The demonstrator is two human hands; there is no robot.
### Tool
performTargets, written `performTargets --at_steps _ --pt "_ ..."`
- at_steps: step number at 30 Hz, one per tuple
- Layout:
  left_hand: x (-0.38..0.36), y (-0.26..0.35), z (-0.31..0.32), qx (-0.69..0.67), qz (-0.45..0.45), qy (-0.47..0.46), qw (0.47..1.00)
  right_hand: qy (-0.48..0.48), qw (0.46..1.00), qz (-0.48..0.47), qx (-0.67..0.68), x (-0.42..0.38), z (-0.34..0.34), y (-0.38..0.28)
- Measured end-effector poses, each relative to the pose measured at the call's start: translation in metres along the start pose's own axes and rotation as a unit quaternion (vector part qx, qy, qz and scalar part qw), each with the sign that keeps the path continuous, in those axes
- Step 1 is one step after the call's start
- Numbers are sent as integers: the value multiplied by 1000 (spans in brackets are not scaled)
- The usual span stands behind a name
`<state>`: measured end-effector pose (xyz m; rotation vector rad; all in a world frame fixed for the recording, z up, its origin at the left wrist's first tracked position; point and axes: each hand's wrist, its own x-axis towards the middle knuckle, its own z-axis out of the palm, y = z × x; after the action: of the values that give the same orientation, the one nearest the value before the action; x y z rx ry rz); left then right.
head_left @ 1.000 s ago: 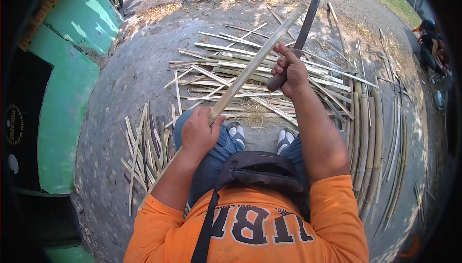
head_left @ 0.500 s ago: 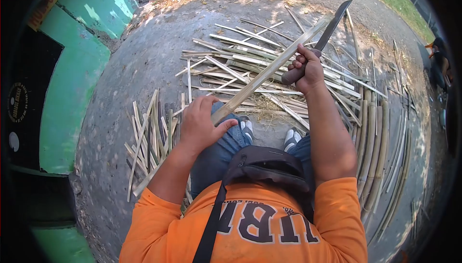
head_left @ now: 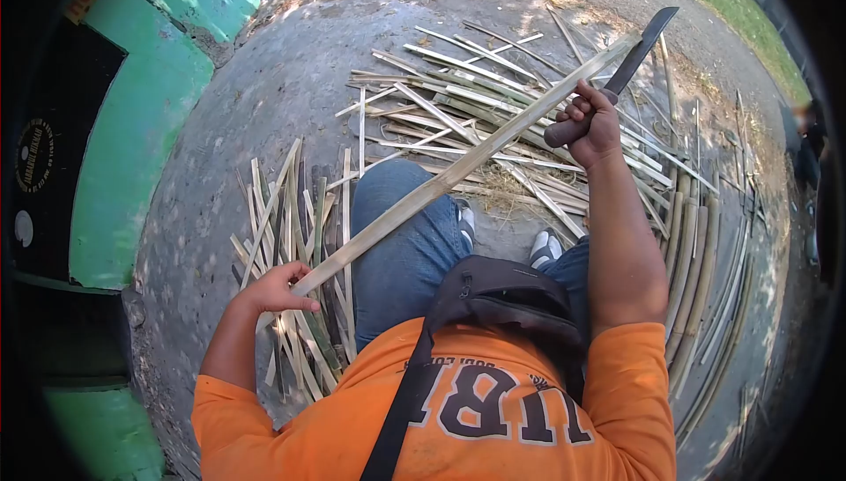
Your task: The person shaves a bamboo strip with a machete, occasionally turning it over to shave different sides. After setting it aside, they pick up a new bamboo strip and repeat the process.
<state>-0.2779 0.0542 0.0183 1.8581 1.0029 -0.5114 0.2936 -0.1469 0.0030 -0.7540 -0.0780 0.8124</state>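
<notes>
A long, pale split bamboo strip slants across my view, passing over my left knee. Near its lower end, my left hand grips it between thumb and fingers. My right hand is wrapped around the brown handle of a machete, whose dark blade points up and away to the right. The upper part of the strip runs right beside my right thumb and fingertips, and its far end overlaps the blade in this view.
Beyond my feet lies a heap of split bamboo strips. Another bundle of strips lies by my left knee. Longer bamboo poles lie on the ground at right. A green wall stands at left, and a person is at the far right.
My left hand has moved down and left along the bamboo strip, toward its lower end. My right hand still holds the machete and appears slightly farther right.
</notes>
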Motion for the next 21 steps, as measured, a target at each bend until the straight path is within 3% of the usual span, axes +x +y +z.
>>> performTargets --at_steps 5,6,9,14,17,21 --pt "33 -24 0 -92 -37 -170 981 -21 1000 1 9 -3 4 -3" --pt "32 -16 3 -78 -10 -183 980 -28 1000 -1 10 -5 8 -4" --pt "28 -17 12 -105 -73 -261 957 -73 997 2 39 -1 7 -4" --pt "-6 4 55 -164 5 -123 979 -103 992 -17 69 1 15 -15" --pt "-15 24 72 -153 -21 -48 987 -70 996 -36 44 -3 23 -25" --pt "-7 22 96 -132 18 42 990 45 995 -50 -67 -2 10 -32"
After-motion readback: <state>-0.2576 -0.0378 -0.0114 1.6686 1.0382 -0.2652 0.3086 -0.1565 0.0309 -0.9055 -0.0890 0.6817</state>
